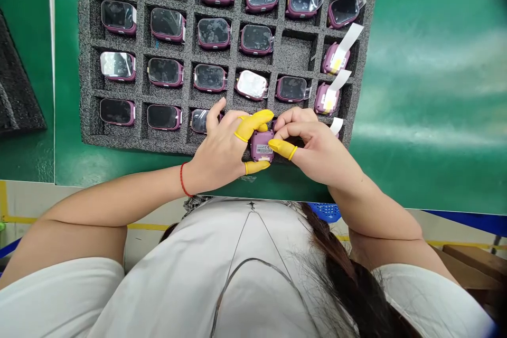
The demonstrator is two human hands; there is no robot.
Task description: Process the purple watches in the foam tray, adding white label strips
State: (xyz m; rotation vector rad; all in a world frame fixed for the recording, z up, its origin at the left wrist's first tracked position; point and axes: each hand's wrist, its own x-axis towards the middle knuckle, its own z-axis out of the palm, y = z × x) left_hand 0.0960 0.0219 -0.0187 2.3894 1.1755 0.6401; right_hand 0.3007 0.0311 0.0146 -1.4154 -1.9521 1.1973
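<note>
Watch: purple smartwatch body (pixel 262 146), label side up, over the near edge of the tray, between both hands
Left hand (pixel 222 145): pinching the watch's left side, yellow finger cots (pixel 253 124) on thumb and fingers
Right hand (pixel 312 145): pinching the watch's right side, one yellow finger cot (pixel 283 149) touching it
Tray: black foam tray (pixel 166 143), rows of purple watches in cells, one cell (pixel 295 54) without a watch
Counter: green counter (pixel 415 63) under the tray
</note>
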